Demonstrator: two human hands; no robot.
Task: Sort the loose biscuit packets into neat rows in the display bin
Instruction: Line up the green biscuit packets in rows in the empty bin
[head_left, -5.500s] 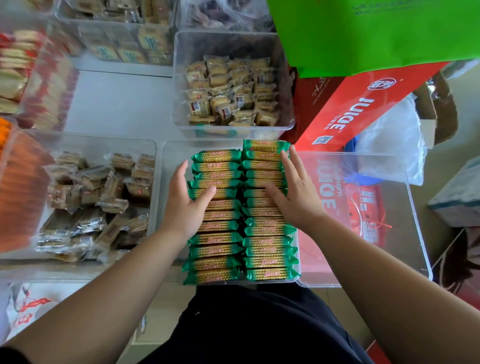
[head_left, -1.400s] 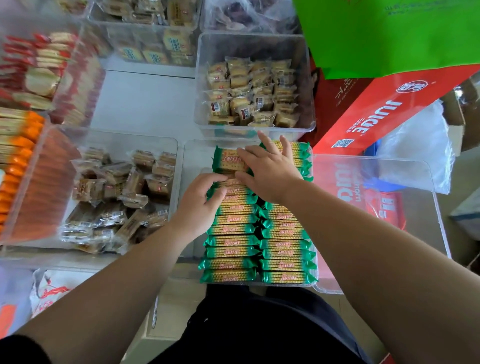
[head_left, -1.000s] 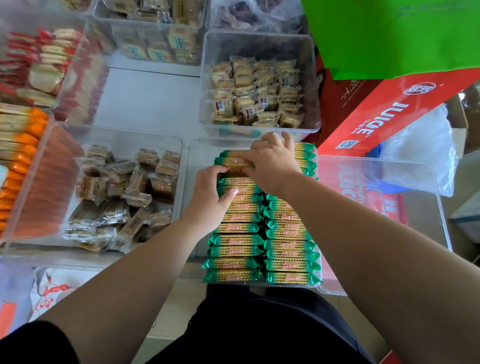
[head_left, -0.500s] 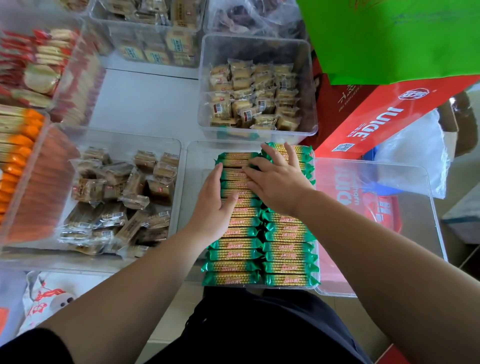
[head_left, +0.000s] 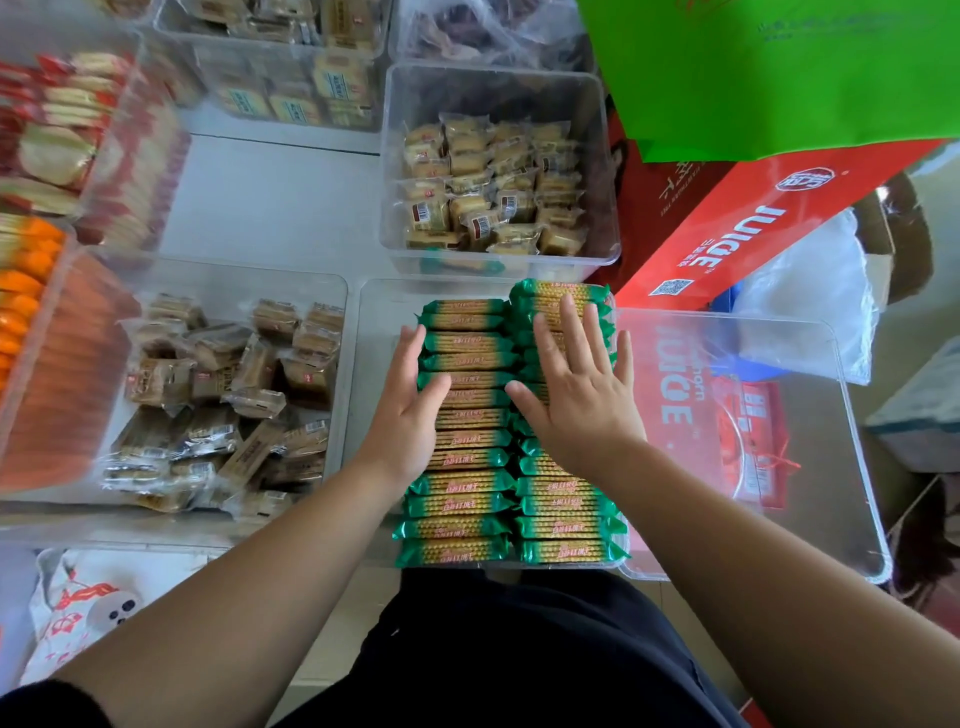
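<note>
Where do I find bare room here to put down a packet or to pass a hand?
Inside the display bin, a bare strip runs between its left wall and the left row of green packets. The white table lies bare behind it, left of the beige-packet bin. The clear tray at right looks empty. The brown-packet bin is crowded.

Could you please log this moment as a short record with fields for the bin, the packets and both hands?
bin: clear display bin, nearest the person
contents: green biscuit packets in two side-by-side rows
left: left hand, fingers straight, touching the left row's outer edge
right: right hand flat on top of the right row
neighbours: bin of brown packets to the left; bin of beige packets behind; red juice box behind, to the right
</note>
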